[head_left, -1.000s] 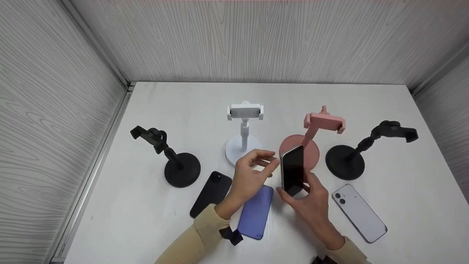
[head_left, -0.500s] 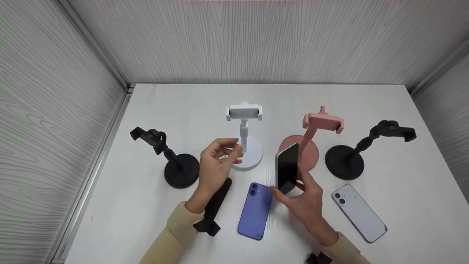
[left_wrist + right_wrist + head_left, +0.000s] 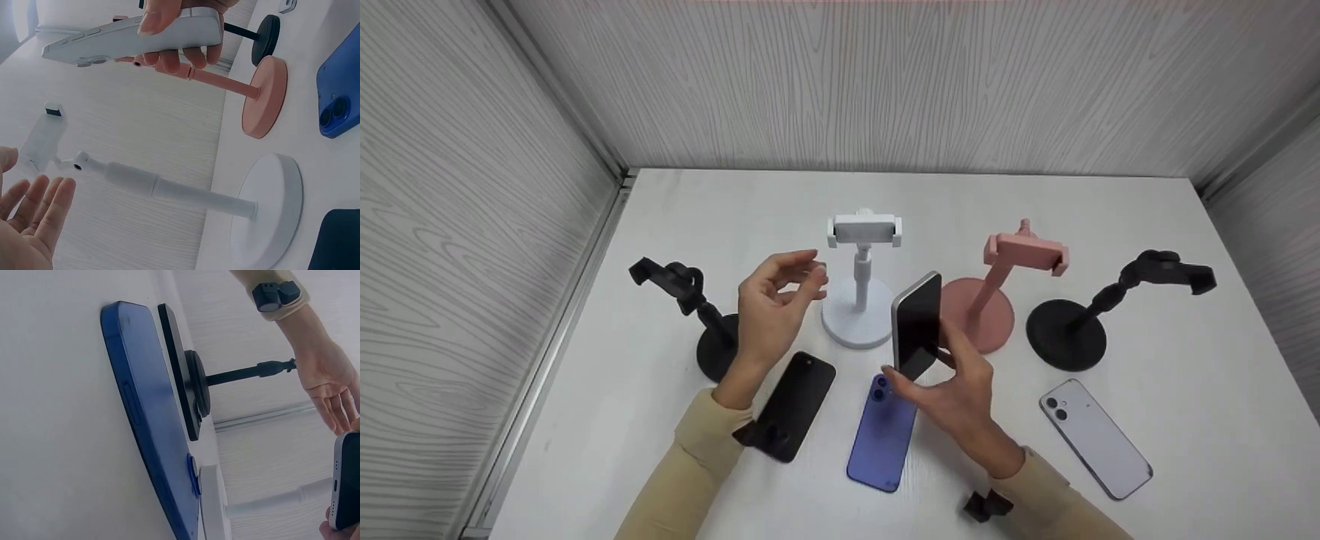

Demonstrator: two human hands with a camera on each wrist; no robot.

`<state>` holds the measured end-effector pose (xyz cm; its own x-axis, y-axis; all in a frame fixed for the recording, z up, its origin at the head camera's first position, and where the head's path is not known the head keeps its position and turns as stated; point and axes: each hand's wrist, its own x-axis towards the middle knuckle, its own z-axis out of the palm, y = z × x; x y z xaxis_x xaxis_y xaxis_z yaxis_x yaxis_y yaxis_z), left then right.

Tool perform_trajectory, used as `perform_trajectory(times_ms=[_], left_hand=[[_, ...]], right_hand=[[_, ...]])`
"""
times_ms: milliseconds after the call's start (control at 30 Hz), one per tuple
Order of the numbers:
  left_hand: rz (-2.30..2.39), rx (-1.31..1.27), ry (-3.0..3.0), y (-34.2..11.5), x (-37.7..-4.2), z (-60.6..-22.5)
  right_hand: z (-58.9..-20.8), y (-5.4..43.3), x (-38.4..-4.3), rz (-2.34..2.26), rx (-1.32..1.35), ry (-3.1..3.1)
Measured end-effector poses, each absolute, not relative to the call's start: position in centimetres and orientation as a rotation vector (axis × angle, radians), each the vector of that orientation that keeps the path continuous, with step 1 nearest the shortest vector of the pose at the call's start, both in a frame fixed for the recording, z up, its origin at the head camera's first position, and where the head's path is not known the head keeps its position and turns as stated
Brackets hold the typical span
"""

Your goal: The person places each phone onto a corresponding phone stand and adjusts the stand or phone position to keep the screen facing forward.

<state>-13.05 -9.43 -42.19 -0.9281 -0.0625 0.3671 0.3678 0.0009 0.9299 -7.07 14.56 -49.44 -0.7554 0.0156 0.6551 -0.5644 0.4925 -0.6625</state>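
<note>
My right hand (image 3: 960, 386) grips a smartphone (image 3: 916, 322) upright between thumb and fingers, in front of the white phone stand (image 3: 861, 311) and the pink phone stand (image 3: 1024, 251). Its dark screen and silver edge show in the head view; the left wrist view shows the phone's (image 3: 191, 28) pale side and camera lenses. My left hand (image 3: 769, 315) hovers left of the white stand, fingers loosely bent and holding nothing. The left wrist view has this hand (image 3: 34, 225) with fingers spread. Beneath the held phone lies a blue phone (image 3: 877, 450), its upper corner partly covered by the right thumb.
A black phone (image 3: 799, 405) lies beside the left forearm, and a white phone (image 3: 1099, 439) lies at the right. Black phone stands rise at the far left (image 3: 671, 285) and far right (image 3: 1065, 334). Wood-grain panels (image 3: 840, 90) enclose the table's back and sides.
My left hand has moved left, away from the held phone, past the front of the white stand. My right hand has carried the phone leftward and slightly up, off the pink base.
</note>
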Motion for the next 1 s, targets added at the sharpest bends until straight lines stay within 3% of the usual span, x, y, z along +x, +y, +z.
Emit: perform_trajectory(times_ms=[1000], left_hand=[[-2.073, -0.509, -1.817, -8.4, -16.0, -41.5]], right_hand=[[-45.9, 8.9, -12.4, 1.294, 0.582, -1.989]])
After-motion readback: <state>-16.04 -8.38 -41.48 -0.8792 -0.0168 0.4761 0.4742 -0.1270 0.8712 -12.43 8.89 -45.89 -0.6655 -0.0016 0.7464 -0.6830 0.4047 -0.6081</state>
